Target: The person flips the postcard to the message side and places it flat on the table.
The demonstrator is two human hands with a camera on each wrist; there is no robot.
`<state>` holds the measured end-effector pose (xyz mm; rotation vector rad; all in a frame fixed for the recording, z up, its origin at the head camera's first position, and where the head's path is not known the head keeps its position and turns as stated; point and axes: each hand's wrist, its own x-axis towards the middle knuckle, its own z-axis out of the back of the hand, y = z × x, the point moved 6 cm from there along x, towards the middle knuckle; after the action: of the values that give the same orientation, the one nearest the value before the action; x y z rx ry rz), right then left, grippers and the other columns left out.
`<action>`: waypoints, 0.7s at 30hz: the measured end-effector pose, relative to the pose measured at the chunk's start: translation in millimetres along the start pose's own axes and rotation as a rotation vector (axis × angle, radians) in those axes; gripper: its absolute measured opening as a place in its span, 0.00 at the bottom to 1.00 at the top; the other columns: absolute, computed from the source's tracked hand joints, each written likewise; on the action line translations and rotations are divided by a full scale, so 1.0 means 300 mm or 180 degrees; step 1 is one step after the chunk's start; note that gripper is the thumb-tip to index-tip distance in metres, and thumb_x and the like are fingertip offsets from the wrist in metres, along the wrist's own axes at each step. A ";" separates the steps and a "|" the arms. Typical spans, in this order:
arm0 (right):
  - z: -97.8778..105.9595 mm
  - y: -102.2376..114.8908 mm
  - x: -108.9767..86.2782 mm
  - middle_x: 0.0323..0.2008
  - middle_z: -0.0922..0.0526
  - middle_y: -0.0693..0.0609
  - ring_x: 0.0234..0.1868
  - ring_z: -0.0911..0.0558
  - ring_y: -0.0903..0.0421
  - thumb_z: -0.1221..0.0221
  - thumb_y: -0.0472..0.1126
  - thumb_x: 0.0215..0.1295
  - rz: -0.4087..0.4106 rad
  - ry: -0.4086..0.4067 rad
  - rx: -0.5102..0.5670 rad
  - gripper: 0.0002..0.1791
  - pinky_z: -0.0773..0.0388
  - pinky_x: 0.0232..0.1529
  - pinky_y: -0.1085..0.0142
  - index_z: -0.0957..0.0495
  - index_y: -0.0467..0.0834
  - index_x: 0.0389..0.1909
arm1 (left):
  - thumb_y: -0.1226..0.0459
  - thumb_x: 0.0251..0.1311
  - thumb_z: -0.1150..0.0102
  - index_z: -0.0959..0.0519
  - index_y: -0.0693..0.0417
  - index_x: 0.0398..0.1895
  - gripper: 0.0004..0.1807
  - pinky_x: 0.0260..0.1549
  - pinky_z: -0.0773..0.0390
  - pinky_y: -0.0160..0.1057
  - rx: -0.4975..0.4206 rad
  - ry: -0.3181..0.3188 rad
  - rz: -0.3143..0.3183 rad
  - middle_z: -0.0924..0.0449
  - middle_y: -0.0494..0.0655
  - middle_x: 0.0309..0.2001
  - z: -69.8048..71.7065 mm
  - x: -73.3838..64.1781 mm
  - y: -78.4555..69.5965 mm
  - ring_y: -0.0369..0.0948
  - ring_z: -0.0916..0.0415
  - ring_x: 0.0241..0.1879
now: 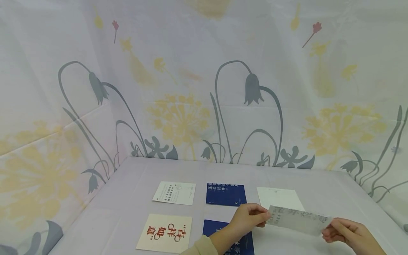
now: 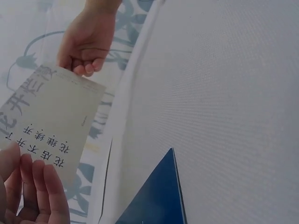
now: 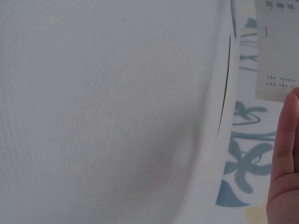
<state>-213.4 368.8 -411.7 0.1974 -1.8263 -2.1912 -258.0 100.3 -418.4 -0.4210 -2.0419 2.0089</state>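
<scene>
A pale printed card [image 1: 299, 220] is held up over the right part of the table, tilted and seen nearly side-on in the head view. My left hand [image 1: 247, 220] pinches its left end between thumb and fingers. The other end is pinched by my right hand [image 1: 352, 234]. In the left wrist view, dark and grey Chinese characters show on the card [image 2: 60, 112], with the left fingers [image 2: 39, 186] at its near edge. The right wrist view catches only a corner of the card [image 3: 275, 60] and part of the right hand [image 3: 285, 154].
Behind the hands lies a white card [image 1: 280, 197]. A blue card [image 1: 225, 195] and a white printed card [image 1: 174, 193] lie left of it. Nearer are a cream card with red characters [image 1: 165, 232] and another blue card [image 1: 247, 244], partly under my left arm. A flowered cloth [image 1: 197, 117] hangs behind.
</scene>
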 end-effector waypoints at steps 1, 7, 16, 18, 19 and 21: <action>0.000 0.001 -0.001 0.32 0.16 0.50 0.32 0.17 0.53 0.62 0.35 0.75 0.0042 0.0008 0.0034 0.22 0.19 0.34 0.62 0.18 0.51 0.37 | 0.67 0.55 0.36 0.17 0.60 0.32 0.05 0.30 0.19 0.36 -0.0030 0.0014 -0.0003 0.19 0.43 0.27 0.000 -0.002 0.000 0.38 0.22 0.26; 0.028 -0.019 -0.013 0.34 0.16 0.50 0.34 0.17 0.52 0.51 0.41 0.71 -0.0632 -0.0595 -0.0542 0.14 0.20 0.35 0.63 0.18 0.39 0.41 | 0.72 0.53 0.37 0.15 0.61 0.32 0.04 0.30 0.19 0.36 -0.0112 -0.0033 0.0115 0.17 0.47 0.28 0.002 -0.010 0.010 0.39 0.19 0.28; 0.033 -0.036 -0.020 0.35 0.17 0.51 0.32 0.20 0.52 0.42 0.46 0.63 -0.1138 -0.0713 -0.0702 0.10 0.21 0.35 0.62 0.18 0.55 0.44 | 0.74 0.51 0.37 0.16 0.62 0.33 0.05 0.29 0.19 0.37 -0.0297 -0.0096 0.0267 0.17 0.49 0.27 0.001 -0.014 0.021 0.40 0.19 0.26; 0.027 -0.034 -0.016 0.34 0.17 0.50 0.30 0.20 0.51 0.44 0.42 0.65 -0.0895 -0.0527 -0.0598 0.13 0.20 0.34 0.61 0.21 0.66 0.42 | 0.75 0.51 0.37 0.18 0.61 0.35 0.07 0.28 0.18 0.37 -0.0349 -0.0116 0.0279 0.18 0.49 0.26 0.000 -0.014 0.026 0.41 0.19 0.25; 0.024 -0.034 -0.014 0.33 0.17 0.50 0.30 0.20 0.51 0.44 0.40 0.66 -0.0831 -0.0447 -0.0528 0.16 0.20 0.34 0.60 0.22 0.71 0.40 | 0.76 0.51 0.37 0.20 0.60 0.36 0.09 0.27 0.18 0.38 -0.0361 -0.0136 0.0291 0.19 0.49 0.26 -0.001 -0.013 0.030 0.41 0.19 0.25; 0.021 -0.038 -0.009 0.32 0.17 0.49 0.29 0.21 0.51 0.45 0.39 0.66 -0.0810 -0.0306 -0.0370 0.21 0.20 0.34 0.59 0.25 0.76 0.38 | 0.76 0.50 0.36 0.22 0.58 0.38 0.12 0.26 0.18 0.38 -0.0335 -0.0187 0.0309 0.20 0.48 0.25 -0.002 -0.010 0.039 0.42 0.19 0.25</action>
<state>-213.9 377.3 -421.8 0.3211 -1.8021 -2.5124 -254.6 99.7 -430.1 -0.4962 -2.2102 1.9966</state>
